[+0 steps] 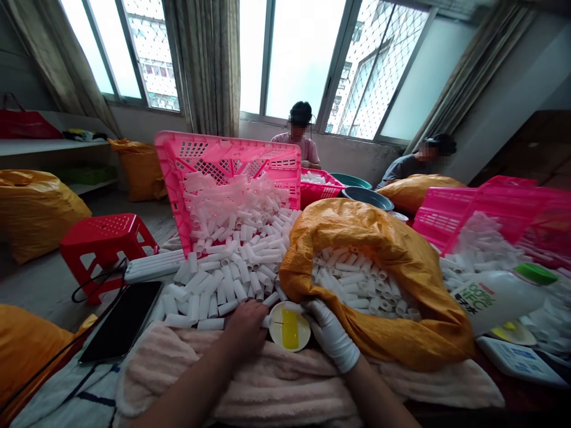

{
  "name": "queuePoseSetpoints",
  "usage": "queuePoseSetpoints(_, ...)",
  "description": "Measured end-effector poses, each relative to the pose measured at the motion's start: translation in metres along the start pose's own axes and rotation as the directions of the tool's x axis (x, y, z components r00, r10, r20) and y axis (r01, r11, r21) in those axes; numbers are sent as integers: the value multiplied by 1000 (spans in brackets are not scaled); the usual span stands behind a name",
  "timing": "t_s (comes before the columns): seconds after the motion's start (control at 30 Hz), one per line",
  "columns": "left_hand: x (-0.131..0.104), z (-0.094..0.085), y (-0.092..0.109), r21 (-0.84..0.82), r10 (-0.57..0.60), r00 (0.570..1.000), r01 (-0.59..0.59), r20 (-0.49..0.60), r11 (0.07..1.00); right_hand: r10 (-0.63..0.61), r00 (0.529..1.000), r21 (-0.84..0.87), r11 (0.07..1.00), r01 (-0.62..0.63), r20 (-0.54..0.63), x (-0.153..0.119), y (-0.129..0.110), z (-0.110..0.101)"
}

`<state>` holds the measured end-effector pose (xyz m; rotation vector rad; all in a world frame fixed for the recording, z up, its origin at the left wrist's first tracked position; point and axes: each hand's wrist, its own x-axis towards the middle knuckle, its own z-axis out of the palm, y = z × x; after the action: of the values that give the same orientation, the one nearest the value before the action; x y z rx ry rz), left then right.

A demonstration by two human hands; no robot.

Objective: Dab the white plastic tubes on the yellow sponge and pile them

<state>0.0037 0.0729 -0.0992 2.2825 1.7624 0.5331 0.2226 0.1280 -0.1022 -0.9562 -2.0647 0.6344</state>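
My bare left hand (pixel 247 328) rests at the front edge of the pile of white plastic tubes (pixel 232 276), its fingers curled around a short tube whose pale end points toward the dish. Between my hands lies a small round white dish (pixel 277 337) with a yellow strip (pixel 290 329) across it. My right hand (pixel 331 334), in a white glove, is closed at the dish's right edge. A white tube (pixel 293 307) sticks out from its fingertips over the dish's upper rim. Right behind this hand, an orange woven sack (pixel 357 223) lies open with more white tubes inside.
A pink crate (pixel 227 148) is tipped behind the pile. A phone (pixel 122 321) and red stool (pixel 104 232) are on the left. On the right are a green-capped bottle (pixel 499 300) and a scale (pixel 521 361). Two people sit by the windows. A pinkish cloth (pixel 267 389) covers the near edge.
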Motion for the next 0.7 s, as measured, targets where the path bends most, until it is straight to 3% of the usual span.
queuePoseSetpoints(0.17, -1, 0, 1, 17, -18, 1000, 18, -22, 1000, -252, 963, -117, 963, 241, -94, 2, 0, -3)
queuePoseSetpoints(0.23, 0, -3, 3, 7, -22, 997, 23, -71, 1000, -231, 949, -27, 973, 231, -214, 0, -4, -3)
queuePoseSetpoints(0.3, 2, -8, 6, -4, -38, 994, 38, -106, 999, -81, 948, 166, 977, 137, -307, -3, -12, -3)
queuePoseSetpoints(0.4, 2, -18, 14, -23, -56, 994, 54, -94, 998, 165, 961, 435, 899, -53, -223, -8, -31, -5)
queuePoseSetpoints(0.47, 0, -23, 21, -38, -41, 997, 38, -71, 999, 199, 968, 501, 860, -99, -150, -10, -45, -8)
queuePoseSetpoints(0.57, -4, -29, 33, -50, -22, 999, 21, -30, 999, 43, 987, 442, 897, 30, -153, -10, -62, -18)
queuePoseSetpoints(0.63, -7, -29, 41, -43, -21, 1000, 22, 10, 999, -121, 989, 338, 930, 141, -81, -9, -71, -24)
queuePoseSetpoints(0.7, -9, -26, 48, -18, -42, 999, 42, 33, 999, -157, 988, 244, 957, 154, -8, -7, -77, -26)
